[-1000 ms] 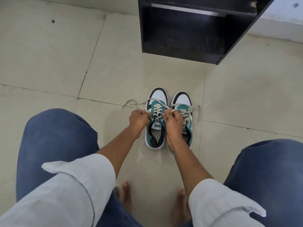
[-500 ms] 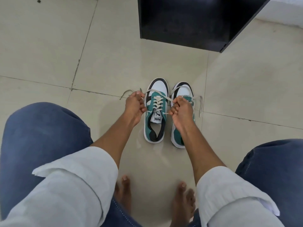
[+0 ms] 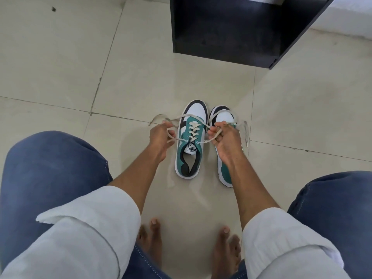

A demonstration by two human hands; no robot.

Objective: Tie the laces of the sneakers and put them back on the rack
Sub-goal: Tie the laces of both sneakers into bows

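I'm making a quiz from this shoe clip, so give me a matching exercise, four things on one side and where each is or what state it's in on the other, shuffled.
Things:
1. left sneaker
2. right sneaker
3. rack
4. left hand

Places or states:
A. black, standing on the floor beyond the shoes
B. partly hidden under the right hand
C. lace ends pulled out to both sides, no bow yet
D. gripping one lace end, beside the shoe

Pairs: 1-C, 2-B, 3-A, 4-D
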